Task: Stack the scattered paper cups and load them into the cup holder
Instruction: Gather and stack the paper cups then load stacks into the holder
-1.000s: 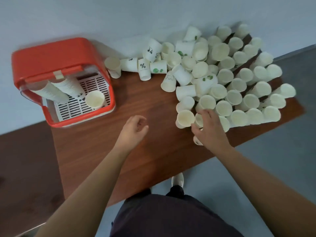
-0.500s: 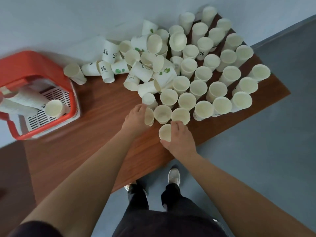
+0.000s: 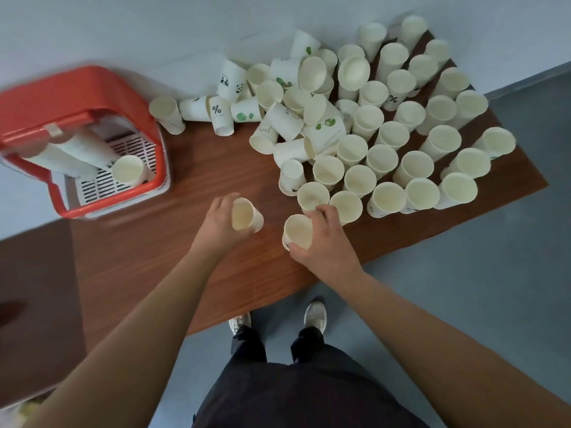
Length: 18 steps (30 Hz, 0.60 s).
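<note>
My left hand [image 3: 216, 225] grips a white paper cup [image 3: 246, 215] tilted with its mouth toward me, above the wooden table [image 3: 139, 248]. My right hand [image 3: 324, 242] holds another paper cup [image 3: 297, 231] upright, just in front of the pile. Several white paper cups [image 3: 383, 137] crowd the table's right half, most upright, some lying on their sides. The red cup holder [image 3: 61, 100] stands at the left, with stacked cups lying in it and one cup mouth [image 3: 127, 169] facing up.
A pale wall runs behind the table. Grey floor lies to the right and in front, where my shoes [image 3: 315, 313] show under the table edge. A darker wooden surface [image 3: 34, 288] adjoins at lower left.
Each hand has taken a cup from the front of the pile and drawn it back toward me. The view has swung slightly, bringing the red holder further in.
</note>
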Tool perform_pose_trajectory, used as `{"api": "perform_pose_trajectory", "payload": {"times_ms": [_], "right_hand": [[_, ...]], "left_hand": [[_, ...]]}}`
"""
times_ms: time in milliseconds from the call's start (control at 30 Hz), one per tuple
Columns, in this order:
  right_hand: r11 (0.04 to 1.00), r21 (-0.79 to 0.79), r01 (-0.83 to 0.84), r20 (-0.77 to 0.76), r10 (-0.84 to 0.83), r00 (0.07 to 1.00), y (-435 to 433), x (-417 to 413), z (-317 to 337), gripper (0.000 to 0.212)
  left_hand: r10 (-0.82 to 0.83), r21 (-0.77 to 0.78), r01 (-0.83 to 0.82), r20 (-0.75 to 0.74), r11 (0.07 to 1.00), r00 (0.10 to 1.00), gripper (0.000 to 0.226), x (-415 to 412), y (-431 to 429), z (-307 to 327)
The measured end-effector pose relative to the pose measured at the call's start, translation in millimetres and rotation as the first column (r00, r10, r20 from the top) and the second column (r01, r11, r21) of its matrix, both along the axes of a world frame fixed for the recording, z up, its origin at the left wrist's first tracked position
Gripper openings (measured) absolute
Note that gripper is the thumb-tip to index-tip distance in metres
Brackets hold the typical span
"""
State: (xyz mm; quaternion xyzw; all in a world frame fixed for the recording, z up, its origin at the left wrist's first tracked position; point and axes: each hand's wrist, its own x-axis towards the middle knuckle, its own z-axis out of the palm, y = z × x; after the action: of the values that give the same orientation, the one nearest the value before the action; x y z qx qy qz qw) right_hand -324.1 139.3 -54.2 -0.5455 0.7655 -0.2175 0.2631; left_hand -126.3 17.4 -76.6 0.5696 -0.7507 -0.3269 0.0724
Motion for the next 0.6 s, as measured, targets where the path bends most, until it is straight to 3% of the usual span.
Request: {"api": "perform_pose_trajectory", "payload": {"times_ms": [367, 500, 600], "right_hand": [[0.994, -0.032, -0.106, 0.045, 0.107, 0.993, -129.4, 133.0, 61.3, 0.068], [0.994, -0.036, -0.099, 0.067, 0.101, 0.993, -162.1, 175.2, 65.3, 0.067], [0.997, -0.022, -0.071, 0.067, 0.072, 0.995, -180.7, 195.9, 63.1, 0.065]], "left_hand": [[0.374, -0.143, -0.384, -0.093, 0.912, 0.923, 0.08, 190.3, -64.2, 80.0], [0.441, -0.171, -0.471, -0.189, 0.865, 0.877, 0.085, 231.7, -102.5, 84.2], [0.404, -0.173, -0.443, -0.219, 0.88, 0.888, 0.086, 238.5, -132.2, 76.6]]}}
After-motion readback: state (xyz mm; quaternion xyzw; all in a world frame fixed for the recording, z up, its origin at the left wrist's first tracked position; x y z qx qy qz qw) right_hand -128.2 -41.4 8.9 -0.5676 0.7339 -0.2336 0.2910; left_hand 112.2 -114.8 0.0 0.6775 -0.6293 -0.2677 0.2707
